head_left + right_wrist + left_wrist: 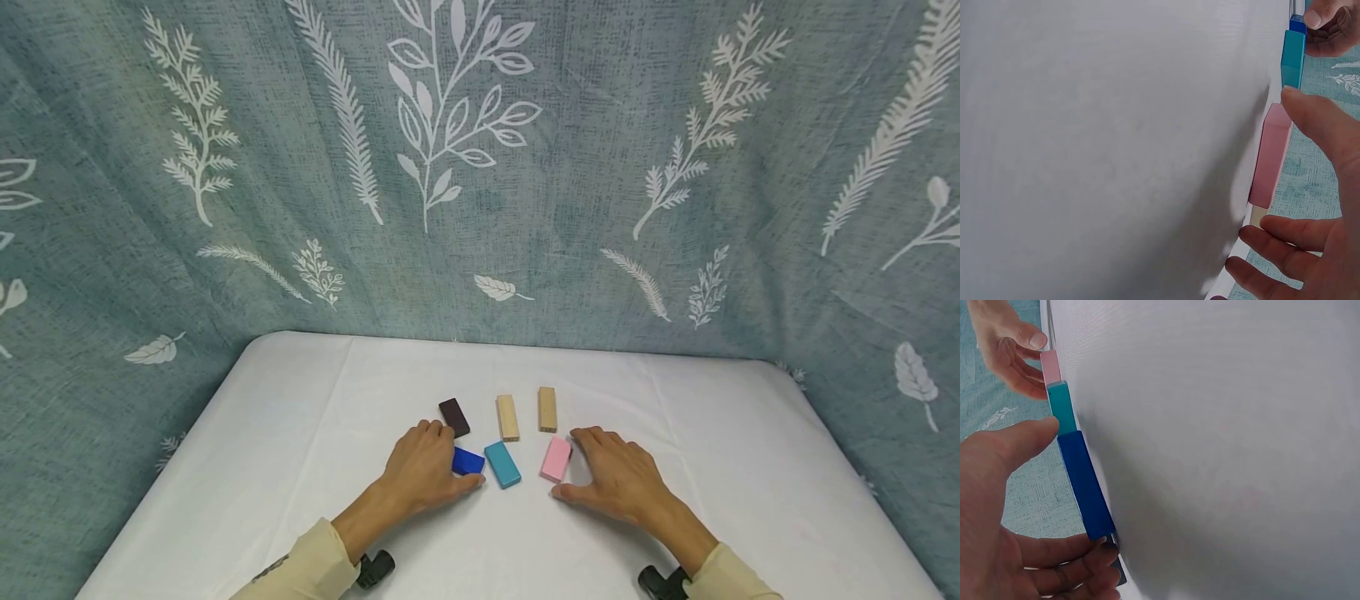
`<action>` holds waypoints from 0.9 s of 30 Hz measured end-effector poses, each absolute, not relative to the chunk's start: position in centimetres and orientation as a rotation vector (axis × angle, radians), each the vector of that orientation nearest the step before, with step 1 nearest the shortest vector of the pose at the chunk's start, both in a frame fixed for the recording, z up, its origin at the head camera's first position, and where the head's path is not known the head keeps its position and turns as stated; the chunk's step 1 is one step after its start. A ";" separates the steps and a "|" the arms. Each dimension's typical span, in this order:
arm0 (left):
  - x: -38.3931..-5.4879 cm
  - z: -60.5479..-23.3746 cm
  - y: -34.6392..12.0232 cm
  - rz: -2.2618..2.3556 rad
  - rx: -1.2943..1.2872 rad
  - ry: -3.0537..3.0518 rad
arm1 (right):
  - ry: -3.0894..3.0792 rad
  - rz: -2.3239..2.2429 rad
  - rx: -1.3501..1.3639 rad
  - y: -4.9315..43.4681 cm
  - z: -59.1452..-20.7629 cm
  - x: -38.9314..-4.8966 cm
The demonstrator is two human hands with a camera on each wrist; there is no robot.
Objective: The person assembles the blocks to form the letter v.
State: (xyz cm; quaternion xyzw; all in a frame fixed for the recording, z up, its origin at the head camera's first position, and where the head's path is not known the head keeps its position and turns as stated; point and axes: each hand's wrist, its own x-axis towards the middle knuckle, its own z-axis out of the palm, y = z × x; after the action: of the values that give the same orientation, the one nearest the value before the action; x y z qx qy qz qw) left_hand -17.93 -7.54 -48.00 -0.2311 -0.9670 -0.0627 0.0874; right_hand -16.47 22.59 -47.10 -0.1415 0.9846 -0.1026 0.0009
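Note:
My left hand [426, 468] reaches around a dark blue block [1085, 484] on the white cloth. In the left wrist view its index fingertip meets the block's near end, while the thumb tip lies close by the other end; firm contact there is unclear. My right hand [618, 477] spans a pink block [1270, 156], thumb and fingers spread beyond its two ends with small gaps showing. Between the hands lies a teal block [502, 464], touched by neither. A dark brown block [454, 417] lies just beyond the left fingers.
Two plain wooden blocks, one paler [507, 417] and one tan [547, 409], lie farther back on the white-covered table [300, 442]. A green leaf-patterned curtain [570, 208] hangs behind the table's far edge. Dark devices [375, 570] sit at both wrists.

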 end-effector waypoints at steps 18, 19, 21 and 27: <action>-17.9 -48.0 -7.4 -0.201 -0.701 -2.882 | 3.133 -0.324 -0.503 22.4 -47.4 -16.6; -17.9 -48.0 -7.4 -0.203 -0.703 -2.883 | 3.135 -0.324 -0.505 22.3 -47.4 -16.6; -17.8 -48.0 -7.4 -0.210 -0.707 -2.884 | 3.137 -0.321 -0.507 22.3 -47.4 -16.6; -17.8 -47.9 -7.5 -0.207 -0.722 -2.893 | 3.149 -0.308 -0.505 22.2 -47.5 -16.6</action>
State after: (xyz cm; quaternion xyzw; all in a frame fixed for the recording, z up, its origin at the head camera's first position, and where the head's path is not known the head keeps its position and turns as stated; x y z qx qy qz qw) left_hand -17.80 -7.46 -47.94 -0.2409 -0.9651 -0.0691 0.0760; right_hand -16.58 22.25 -47.49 -0.1576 0.9823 -0.0960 -0.0313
